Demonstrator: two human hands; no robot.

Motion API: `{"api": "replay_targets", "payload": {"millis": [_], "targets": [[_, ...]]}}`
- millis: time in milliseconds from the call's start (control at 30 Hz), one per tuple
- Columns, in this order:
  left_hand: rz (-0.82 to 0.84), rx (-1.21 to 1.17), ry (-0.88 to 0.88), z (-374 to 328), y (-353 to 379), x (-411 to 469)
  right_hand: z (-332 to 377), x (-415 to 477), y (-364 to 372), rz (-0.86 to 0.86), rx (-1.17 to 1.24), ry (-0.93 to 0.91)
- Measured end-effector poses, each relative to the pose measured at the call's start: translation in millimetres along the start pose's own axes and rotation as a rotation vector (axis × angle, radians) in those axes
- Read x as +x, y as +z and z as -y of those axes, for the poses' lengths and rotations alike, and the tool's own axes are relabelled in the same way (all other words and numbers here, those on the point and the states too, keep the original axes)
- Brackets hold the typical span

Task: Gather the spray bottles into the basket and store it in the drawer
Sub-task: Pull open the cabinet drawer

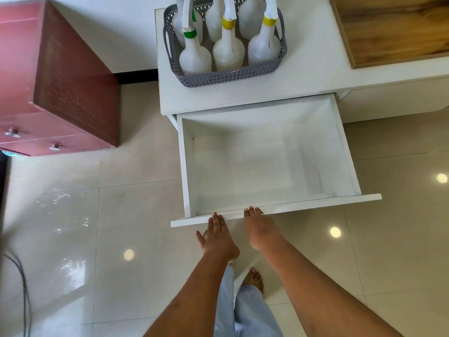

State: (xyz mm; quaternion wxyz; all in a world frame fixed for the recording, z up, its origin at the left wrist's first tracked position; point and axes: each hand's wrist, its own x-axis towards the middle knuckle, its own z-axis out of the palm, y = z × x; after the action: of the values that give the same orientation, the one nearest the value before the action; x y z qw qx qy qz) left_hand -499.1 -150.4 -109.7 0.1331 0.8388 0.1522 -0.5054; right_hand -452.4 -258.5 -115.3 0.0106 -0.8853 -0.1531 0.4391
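Glossy tile floor [136, 178], white cabinet top [306, 69]: the basket [230, 77] of spray bottles [228, 52] sits up there, straight past the open drawer [315, 203]. Left hand [218, 237] and right hand [261, 229] rest flat-fingered on the drawer front, holding nothing. Basket handles face sideways, so probably one per hand.

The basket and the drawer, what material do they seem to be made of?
Basket: probably moulded grey plastic, matte, with a woven-look lattice of holes. Drawer: likely white laminated board, smooth, with flat panels and square edges.
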Motion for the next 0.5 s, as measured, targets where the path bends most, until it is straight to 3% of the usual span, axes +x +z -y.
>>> {"api": "replay_targets", "payload": {"millis": [200, 500], "targets": [[0.026, 0.007, -0.069, -10, 4, -4, 2, -5, 1, 0.023, 0.038, 0.025], [0.162, 0.097, 0.003, -3, -25, 1, 8, -2, -18, 0.122, 0.105, 0.083]]}}
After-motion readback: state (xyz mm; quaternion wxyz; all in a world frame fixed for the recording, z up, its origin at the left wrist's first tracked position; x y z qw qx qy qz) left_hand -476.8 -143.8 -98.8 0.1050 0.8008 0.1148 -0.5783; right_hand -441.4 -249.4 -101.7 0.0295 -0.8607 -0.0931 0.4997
